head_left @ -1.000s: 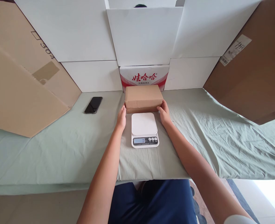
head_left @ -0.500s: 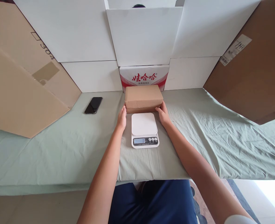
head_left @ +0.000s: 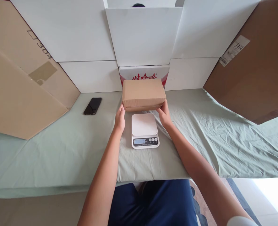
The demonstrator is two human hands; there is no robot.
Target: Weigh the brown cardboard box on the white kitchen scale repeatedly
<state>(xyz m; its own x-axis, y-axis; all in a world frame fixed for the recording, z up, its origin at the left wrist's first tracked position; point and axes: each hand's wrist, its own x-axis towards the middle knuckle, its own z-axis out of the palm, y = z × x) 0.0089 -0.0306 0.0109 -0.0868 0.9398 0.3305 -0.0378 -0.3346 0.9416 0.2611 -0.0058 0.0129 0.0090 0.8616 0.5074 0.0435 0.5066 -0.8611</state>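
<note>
A closed brown cardboard box (head_left: 144, 91) is held between my two hands, just behind the kitchen scale. My left hand (head_left: 120, 118) grips its near left corner, and my right hand (head_left: 163, 113) grips the near right corner with the thumb on the front face. Most of the fingers are hidden beneath and behind the box. In front of it lies the white digital kitchen scale (head_left: 144, 125), its platform bare and its display lit, apparently reading 0.
A black smartphone (head_left: 93, 106) lies on the green cloth (head_left: 58, 150) to the left. White panels (head_left: 143, 36) and a red-and-white printed carton (head_left: 161, 71) stand at the back. Large cardboard sheets stand at the left (head_left: 18, 81) and right (head_left: 252, 69).
The box has risen and looks larger, now covering more of the printed carton's lettering behind it. Both hands moved up with it. The view has shifted slightly.
</note>
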